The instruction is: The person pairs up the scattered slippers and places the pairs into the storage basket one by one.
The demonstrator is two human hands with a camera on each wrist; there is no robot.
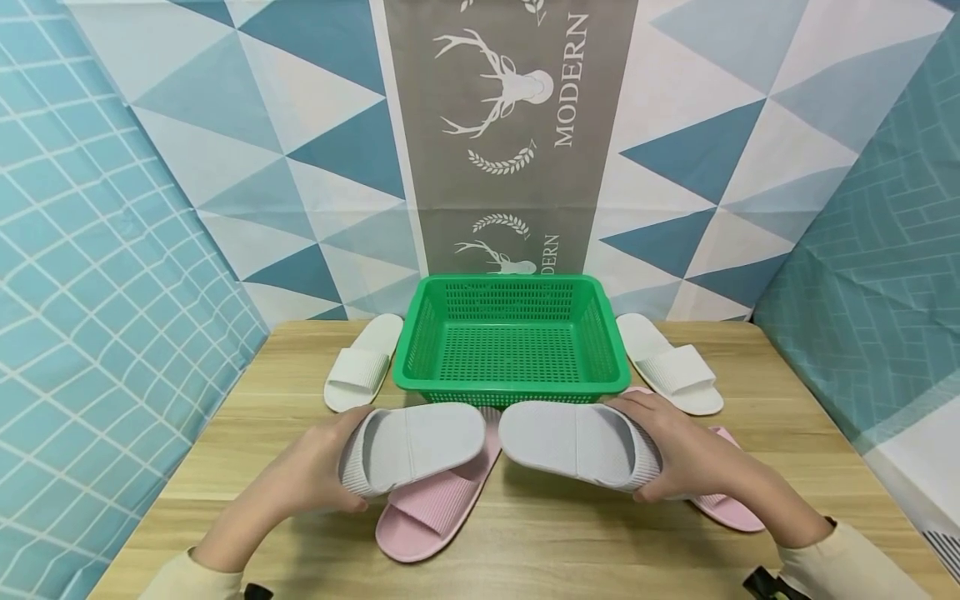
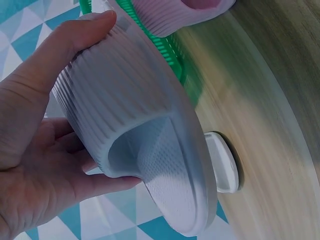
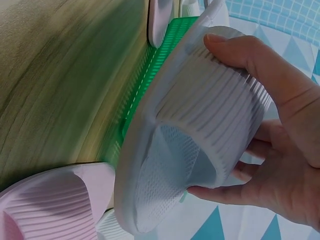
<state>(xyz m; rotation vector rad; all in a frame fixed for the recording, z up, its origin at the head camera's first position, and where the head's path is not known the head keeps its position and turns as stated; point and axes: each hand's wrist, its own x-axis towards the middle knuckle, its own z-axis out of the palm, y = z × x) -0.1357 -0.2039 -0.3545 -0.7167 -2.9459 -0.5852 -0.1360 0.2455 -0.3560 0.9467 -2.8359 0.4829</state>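
One grey slipper (image 1: 416, 447) is clamped by its strap in the left hand (image 1: 315, 475), the other grey slipper (image 1: 577, 444) in the right hand (image 1: 693, 458), both raised just before the green basket (image 1: 512, 379). They are best kept level and lifted clear of its rim, above the pink slippers (image 1: 435, 500) on the desk (image 1: 247, 433).

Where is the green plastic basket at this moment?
In the head view, the green perforated plastic basket sits centred at the back of the wooden table, between two white ribbed slippers.
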